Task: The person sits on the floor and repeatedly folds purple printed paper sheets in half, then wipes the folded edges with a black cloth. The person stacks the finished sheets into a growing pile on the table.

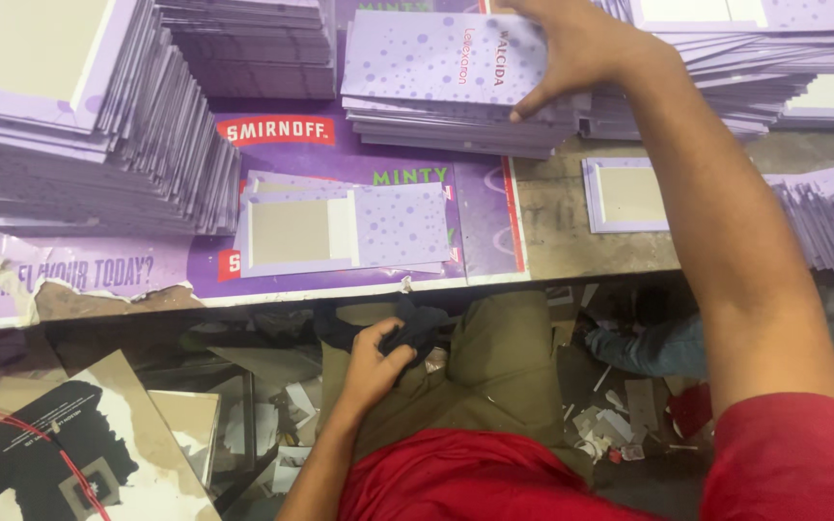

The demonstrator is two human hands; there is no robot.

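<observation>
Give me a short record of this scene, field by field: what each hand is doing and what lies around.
Right hand: stretched forward, fingers pressing the top purple dotted card of the middle stack
Left hand: down at the lap, gripping a dark cloth
Worktable: carries tall stacks of purple cards; biggest stack at far left
Loose folded card: lies open near the table's front edge, grey board panel showing
Under the cards: a purple printed poster
Floor: paper scraps
</observation>
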